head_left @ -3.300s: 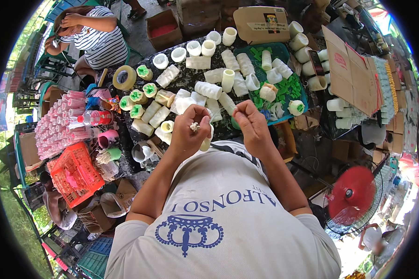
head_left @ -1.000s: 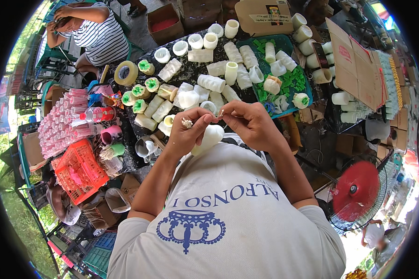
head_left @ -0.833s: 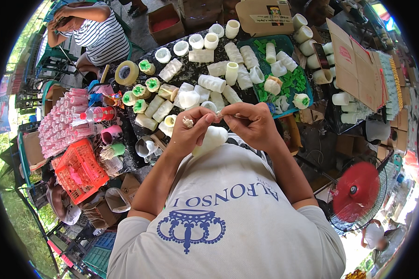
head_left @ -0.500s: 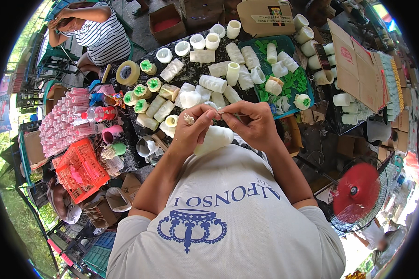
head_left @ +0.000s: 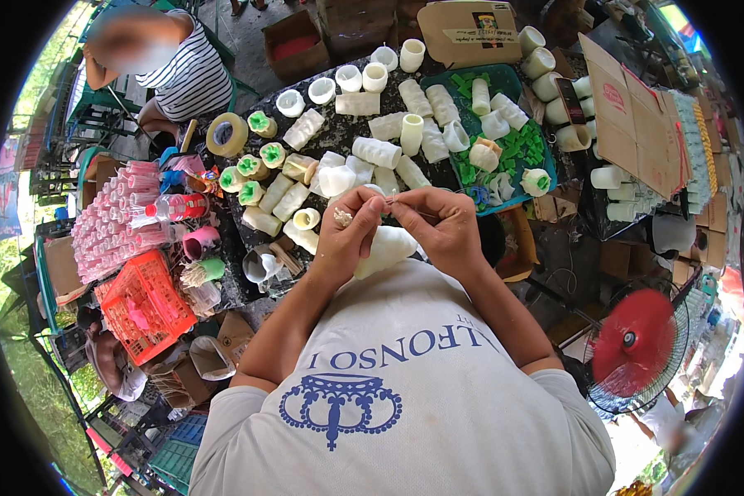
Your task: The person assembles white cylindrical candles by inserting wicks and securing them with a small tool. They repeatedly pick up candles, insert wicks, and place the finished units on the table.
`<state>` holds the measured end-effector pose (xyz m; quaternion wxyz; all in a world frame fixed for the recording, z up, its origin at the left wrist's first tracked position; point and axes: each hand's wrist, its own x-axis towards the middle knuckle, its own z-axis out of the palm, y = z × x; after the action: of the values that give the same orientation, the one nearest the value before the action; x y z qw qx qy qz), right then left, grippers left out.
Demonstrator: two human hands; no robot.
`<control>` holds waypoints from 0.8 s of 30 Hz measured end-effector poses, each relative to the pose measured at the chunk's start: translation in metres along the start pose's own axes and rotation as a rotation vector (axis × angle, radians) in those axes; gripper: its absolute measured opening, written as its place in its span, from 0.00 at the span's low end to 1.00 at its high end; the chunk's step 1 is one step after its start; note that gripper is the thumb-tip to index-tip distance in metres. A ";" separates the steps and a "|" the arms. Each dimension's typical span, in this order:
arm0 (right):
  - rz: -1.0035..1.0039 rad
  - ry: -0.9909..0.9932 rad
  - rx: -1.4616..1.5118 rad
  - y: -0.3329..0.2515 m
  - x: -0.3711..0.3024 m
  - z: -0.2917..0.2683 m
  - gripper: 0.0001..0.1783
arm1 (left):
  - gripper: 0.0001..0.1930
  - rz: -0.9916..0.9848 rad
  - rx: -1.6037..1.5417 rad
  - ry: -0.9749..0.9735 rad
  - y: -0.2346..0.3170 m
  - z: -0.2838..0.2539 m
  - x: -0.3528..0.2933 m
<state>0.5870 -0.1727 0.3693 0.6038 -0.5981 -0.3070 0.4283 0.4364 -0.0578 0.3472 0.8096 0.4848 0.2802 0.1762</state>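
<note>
My left hand (head_left: 349,236) is closed, with a small bundle of pale strands (head_left: 343,218) poking out beside its knuckles. Close to it, my right hand (head_left: 440,231) pinches with thumb and forefinger. The fingertips of both hands meet at something thin, too small to make out. Beneath them, against my shirt, a white waxy piece (head_left: 386,250) rests partly hidden by the hands. Just beyond stand and lie several white wax candles (head_left: 377,152) on the dark, speckled table (head_left: 306,81). Candles with green tops (head_left: 273,154) are grouped to the left.
A teal tray (head_left: 517,78) holds green pieces and candles. Left are a tape roll (head_left: 226,135), pink-wrapped sticks (head_left: 112,207), a bottle (head_left: 182,205) and an orange basket (head_left: 147,306). Right are cardboard (head_left: 628,107) and a red fan (head_left: 634,343). A person in stripes (head_left: 192,78) sits far left.
My hands have shifted very slightly, still meeting at the fingertips. The white piece below them sits a little differently. At far left, the seated person's head and arms have moved.
</note>
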 end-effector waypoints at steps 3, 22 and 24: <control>0.051 -0.002 0.116 -0.001 -0.002 0.000 0.10 | 0.14 0.016 0.000 -0.004 0.003 0.007 0.000; 0.070 -0.016 0.096 -0.005 0.001 0.001 0.05 | 0.15 0.046 -0.032 -0.033 0.001 0.004 -0.002; 0.089 -0.020 0.115 -0.003 -0.001 0.001 0.04 | 0.15 0.048 -0.033 -0.030 0.002 0.004 -0.002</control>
<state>0.5862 -0.1726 0.3726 0.6146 -0.5710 -0.2610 0.4776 0.4372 -0.0609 0.3510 0.8172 0.4803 0.2536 0.1928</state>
